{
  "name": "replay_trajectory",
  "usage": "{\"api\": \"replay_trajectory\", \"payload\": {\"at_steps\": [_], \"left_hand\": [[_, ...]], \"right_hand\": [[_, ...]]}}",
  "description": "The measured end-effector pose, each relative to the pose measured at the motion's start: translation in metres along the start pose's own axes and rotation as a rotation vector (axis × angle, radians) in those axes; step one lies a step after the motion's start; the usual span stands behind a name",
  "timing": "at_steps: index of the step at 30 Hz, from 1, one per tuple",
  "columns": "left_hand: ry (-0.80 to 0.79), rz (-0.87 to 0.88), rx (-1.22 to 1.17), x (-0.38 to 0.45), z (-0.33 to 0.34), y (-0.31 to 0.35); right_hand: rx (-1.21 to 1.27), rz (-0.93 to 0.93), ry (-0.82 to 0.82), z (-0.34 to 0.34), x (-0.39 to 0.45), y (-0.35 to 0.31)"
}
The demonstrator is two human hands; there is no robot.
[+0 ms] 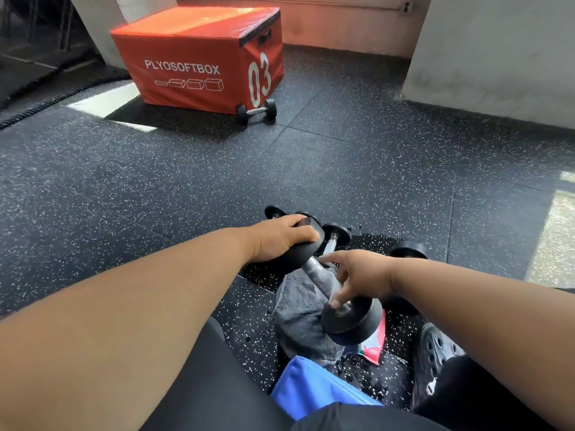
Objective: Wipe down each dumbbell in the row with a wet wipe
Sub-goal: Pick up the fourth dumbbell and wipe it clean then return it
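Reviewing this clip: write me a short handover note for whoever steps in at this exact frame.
Left hand: clamped over the far head of the tilted dumbbell, steadying it.
Right hand: fingers at the handle near the close head, pressing what looks like a wet wipe; hard to see.
That dumbbell's near head rests over a grey towel. More dumbbells lie behind it and right; one sits by the orange box.
Done: cannot tell which are clean.
Left: finish this one, then the others.
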State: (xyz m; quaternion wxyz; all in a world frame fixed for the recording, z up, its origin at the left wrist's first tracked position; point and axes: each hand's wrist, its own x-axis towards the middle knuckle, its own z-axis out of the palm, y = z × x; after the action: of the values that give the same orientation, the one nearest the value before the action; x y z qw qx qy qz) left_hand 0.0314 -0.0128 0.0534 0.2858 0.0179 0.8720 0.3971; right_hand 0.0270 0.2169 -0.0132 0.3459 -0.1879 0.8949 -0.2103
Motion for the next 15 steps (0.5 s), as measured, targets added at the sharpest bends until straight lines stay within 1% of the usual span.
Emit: {"api": "replay_trajectory", "payload": {"at_steps": [2, 5, 7, 12, 15], "left_hand": [[0.006, -0.016, 0.014, 0.000, -0.001, -0.002], [0.002, -0.032, 0.045, 0.000, -0.002, -0.003], [0.003, -0.024, 0.040, 0.000, -0.002, -0.003], [0.007, -0.040, 0.063, 0.002, -0.002, -0.003], [0.011, -0.041, 0.067, 0.003, -0.002, -0.005]], "right_hand": [[-0.016, -0.003, 0.029, 0.001, 0.001, -0.001], [-0.142, -0.009, 0.086, 0.005, 0.000, -0.006], [-0.193, 0.001, 0.087, 0.008, 0.001, -0.007], [-0.084, 0.077, 0.039, 0.009, 0.000, 0.004], [-0.058, 0.100, 0.045, 0.016, 0.000, 0.001]]}}
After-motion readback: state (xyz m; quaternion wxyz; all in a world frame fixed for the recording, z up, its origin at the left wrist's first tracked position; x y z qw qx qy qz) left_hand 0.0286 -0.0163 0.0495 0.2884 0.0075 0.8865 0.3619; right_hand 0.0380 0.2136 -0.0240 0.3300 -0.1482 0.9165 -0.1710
